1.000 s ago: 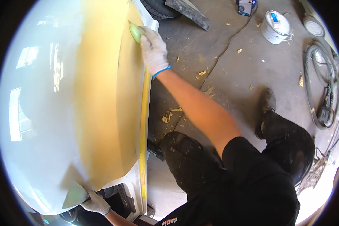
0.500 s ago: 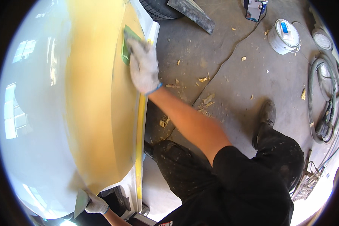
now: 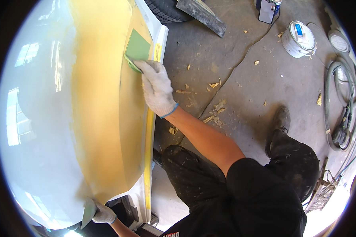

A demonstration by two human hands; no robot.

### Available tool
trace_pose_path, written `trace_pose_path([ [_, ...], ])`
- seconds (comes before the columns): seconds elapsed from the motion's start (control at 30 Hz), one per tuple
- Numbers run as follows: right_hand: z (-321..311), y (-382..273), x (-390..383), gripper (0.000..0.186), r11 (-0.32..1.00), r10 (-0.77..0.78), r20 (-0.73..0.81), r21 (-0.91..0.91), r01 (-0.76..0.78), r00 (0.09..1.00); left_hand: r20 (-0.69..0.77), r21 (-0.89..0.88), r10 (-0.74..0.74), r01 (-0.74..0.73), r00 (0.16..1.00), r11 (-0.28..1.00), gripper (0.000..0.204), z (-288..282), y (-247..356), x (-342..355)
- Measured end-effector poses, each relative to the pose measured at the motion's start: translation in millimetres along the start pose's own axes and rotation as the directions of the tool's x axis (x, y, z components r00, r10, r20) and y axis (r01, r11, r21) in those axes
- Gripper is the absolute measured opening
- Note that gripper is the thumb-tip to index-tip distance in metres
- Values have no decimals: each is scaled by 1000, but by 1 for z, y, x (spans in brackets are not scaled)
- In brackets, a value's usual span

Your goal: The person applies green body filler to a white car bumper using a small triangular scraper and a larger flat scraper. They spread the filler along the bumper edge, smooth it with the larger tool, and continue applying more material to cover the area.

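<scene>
A car body panel, glossy pale blue-white with a broad yellow-beige filler area, fills the left side. My right hand, in a whitish knit glove, grips the near edge of a green sanding sheet. The sheet lies against the beige area near the panel's right edge, its far part spread out and its near edge bent. At the panel's lower end, my gloved left hand is closed on a flat grey-green sheet. Its exact kind is unclear, and some of my left fingers are hidden.
Yellow masking tape runs along the panel's right edge. On the floor are a tyre, a dark flat strip, a white lidded bucket, a propped phone, a cable, paper scraps and a grey hose.
My right hand has moved down along the panel, toward me, and the green sheet now shows spread out beyond its fingers. My left hand has barely shifted.
</scene>
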State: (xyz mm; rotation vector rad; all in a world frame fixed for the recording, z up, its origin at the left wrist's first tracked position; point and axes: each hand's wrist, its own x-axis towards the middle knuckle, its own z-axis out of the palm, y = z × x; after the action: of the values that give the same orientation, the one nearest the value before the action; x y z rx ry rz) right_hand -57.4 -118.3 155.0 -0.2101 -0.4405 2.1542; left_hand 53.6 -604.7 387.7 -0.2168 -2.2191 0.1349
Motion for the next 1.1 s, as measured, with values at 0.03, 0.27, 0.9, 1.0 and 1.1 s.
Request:
trace_pose_path([
  [0.03,0,0,-3,21,997,-64,-63,32,66,996,2,-15,0,0,1000,1000,50,0,-2,-1],
  [0.27,-1,-1,63,36,420,-569,147,-794,440,809,-3,20,67,-67,998,998,52,4,3,1],
  [0.9,0,-29,56,22,706,-474,-11,-603,372,881,-10,11,76,-76,997,997,50,-2,-2,-1],
  [1.0,24,-34,45,20,882,-364,-97,-357,309,926,-10,27,92,-91,996,995,45,1,9,1],
  [1.1,44,-29,-13,16,926,-280,-121,-296,234,952,20,87,72,-74,997,993,47,-3,-1,2],
])
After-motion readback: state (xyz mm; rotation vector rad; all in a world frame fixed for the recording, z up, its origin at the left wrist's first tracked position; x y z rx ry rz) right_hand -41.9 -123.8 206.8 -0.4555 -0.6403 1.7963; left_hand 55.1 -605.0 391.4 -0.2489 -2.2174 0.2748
